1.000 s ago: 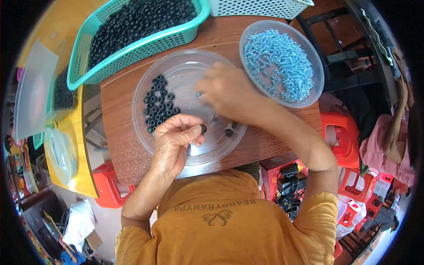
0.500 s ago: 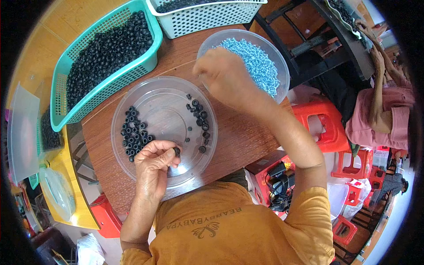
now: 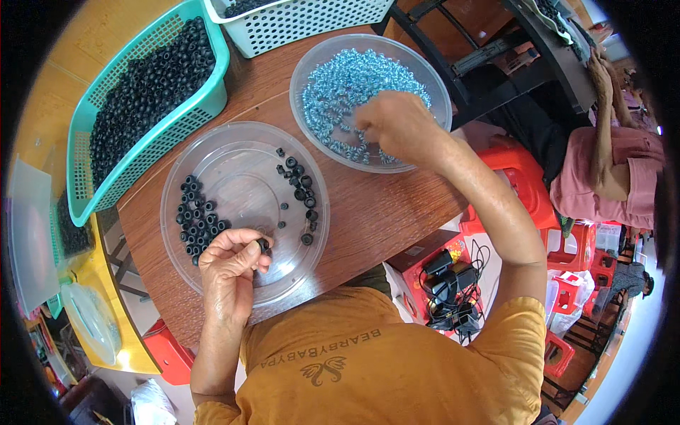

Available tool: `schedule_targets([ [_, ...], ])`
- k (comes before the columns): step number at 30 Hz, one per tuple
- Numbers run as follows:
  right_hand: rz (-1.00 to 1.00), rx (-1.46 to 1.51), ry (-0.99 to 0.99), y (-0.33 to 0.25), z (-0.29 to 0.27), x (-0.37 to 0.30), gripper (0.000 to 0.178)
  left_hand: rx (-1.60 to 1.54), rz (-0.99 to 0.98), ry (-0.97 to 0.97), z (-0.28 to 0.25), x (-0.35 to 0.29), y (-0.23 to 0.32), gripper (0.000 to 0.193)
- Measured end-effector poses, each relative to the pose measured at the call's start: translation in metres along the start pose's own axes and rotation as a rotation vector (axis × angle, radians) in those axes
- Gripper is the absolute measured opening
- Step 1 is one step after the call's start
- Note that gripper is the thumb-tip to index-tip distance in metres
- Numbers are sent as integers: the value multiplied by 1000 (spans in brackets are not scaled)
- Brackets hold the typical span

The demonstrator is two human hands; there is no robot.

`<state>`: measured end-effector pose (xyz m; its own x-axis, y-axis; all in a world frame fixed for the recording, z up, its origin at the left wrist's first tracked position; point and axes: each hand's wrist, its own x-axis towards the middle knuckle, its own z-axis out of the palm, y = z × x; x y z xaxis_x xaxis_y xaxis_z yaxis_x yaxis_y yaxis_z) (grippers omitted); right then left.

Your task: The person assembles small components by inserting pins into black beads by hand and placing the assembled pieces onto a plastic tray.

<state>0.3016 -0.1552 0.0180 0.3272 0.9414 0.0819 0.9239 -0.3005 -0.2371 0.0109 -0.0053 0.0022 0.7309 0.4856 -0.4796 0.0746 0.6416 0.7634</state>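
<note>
The table (image 3: pixel 382 219) has a reddish-brown, wood-grained top with a thin seam across its far part. A clear, shallow round tray (image 3: pixel 244 173) lies toward the near left, reaching close to the near edge. Just beside it, at the far right, sits a clear round bowl (image 3: pixel 297 99). A teal basket (image 3: pixel 156 145) at the far left and a white perforated basket (image 3: pixel 312 32) border the far side; their undersides are hidden.

Legible text at one place: the orange-brown shirt (image 3: pixel 418 375). One line of dark capital letters (image 3: pixel 319 351) runs across its front, upside down in this view, lower toward the left. Dark winged emblem (image 3: pixel 324 370) sits just below the line.
</note>
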Motion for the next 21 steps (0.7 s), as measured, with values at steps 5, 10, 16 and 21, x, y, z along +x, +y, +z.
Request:
schedule_targets([
  [5, 53, 220, 78, -9, 0, -3, 10, 1, 2, 0, 1, 0, -1, 11],
  [10, 40, 304, 163, -4, -4, -7, 11, 0, 2, 7, -1, 0, -1, 12],
  [16, -13, 186, 12, -8, 7, -9, 19, 10, 0, 4, 1, 1, 0, 12],
  [21, 39, 282, 167, 1, 7, -3, 18, 7, -3, 19, 1, 1, 0, 12],
])
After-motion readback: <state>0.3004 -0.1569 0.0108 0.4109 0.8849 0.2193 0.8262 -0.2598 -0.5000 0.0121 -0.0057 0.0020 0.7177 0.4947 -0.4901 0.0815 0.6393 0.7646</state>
